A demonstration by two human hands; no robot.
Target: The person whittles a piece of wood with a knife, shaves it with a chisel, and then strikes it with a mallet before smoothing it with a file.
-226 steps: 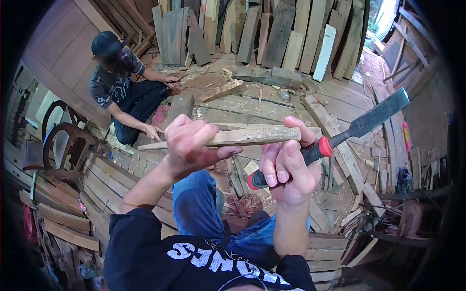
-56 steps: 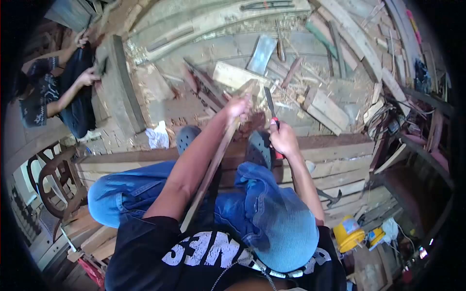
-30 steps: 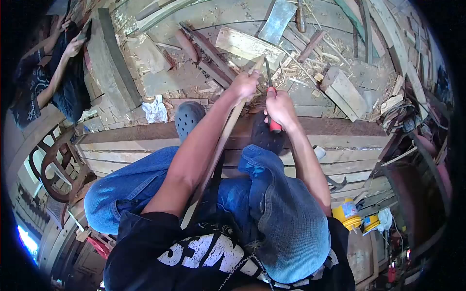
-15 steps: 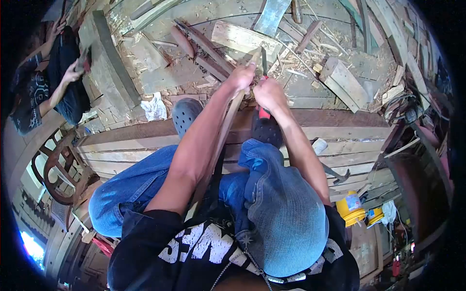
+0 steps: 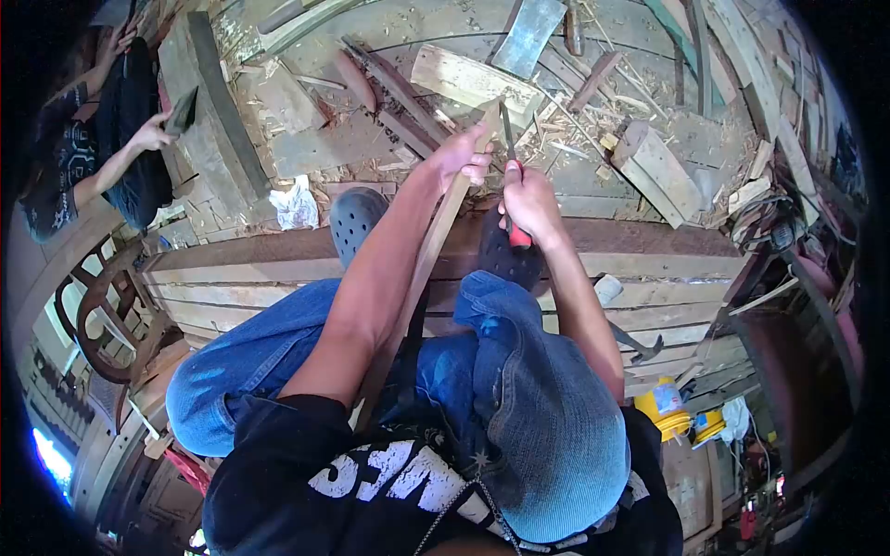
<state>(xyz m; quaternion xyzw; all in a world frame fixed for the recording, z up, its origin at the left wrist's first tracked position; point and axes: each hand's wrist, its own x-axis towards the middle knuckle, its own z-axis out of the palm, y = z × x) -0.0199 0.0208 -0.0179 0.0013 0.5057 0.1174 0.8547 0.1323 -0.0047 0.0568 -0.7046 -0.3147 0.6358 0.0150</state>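
Note:
My left hand (image 5: pixel 461 157) is wrapped round a long pale wooden strip (image 5: pixel 428 239), which runs from near my lap up between my arms to a tapered tip. Just to its right, my right hand (image 5: pixel 530 204) grips a red-handled knife (image 5: pixel 508 134). The knife's narrow dark blade points away from me, beside the tip of the strip. Part of the red handle shows below my fist, above a dark clog (image 5: pixel 508 255).
Wood shavings and a pale offcut (image 5: pixel 473 79) lie on the floor ahead. A block (image 5: pixel 660 176) rests at right. I sit over a stacked-plank beam (image 5: pixel 640 246), with a hammer (image 5: pixel 640 345) on its right. Far left, another person's hand (image 5: pixel 151 134) holds a tool near a thick timber (image 5: pixel 222 120).
My right hand has drawn back towards me and slightly right with the knife, leaving a gap from my left hand. The other person's hand has moved up and right with the tool.

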